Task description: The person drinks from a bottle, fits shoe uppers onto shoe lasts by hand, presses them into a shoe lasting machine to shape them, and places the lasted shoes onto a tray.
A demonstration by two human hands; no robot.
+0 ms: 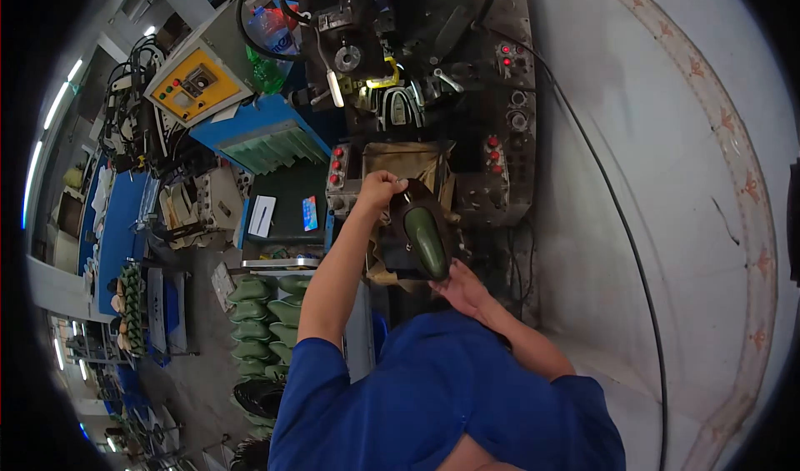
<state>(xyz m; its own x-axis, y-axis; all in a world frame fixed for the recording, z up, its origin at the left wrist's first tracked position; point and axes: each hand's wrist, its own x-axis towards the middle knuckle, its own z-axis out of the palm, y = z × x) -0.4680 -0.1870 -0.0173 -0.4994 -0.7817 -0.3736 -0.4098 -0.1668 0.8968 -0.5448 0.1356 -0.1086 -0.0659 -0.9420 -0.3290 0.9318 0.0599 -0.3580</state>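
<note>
A green shoe last (pixel 426 243) is held in front of the machine, with a dark brown leather upper (pixel 402 213) around it. The last's smooth green sole side faces me. My left hand (pixel 382 190) is closed, pinching the upper's far end between thumb and fingers. At the near end, my right hand (pixel 461 289) grips the last from below; part of its fingers is hidden behind it. Just beyond my hands stands the dark machine (pixel 467 121), with a curved metal clamp (pixel 402 107) lit by a small lamp.
Red buttons (pixel 336 165) flank the work area. On the left are a yellow-fronted control box (pixel 193 85), a blue cabinet (pixel 275 142), a phone (pixel 310 213) and a rack with several green lasts (pixel 250 329). A black cable (pixel 617 196) runs along the pale surface at right.
</note>
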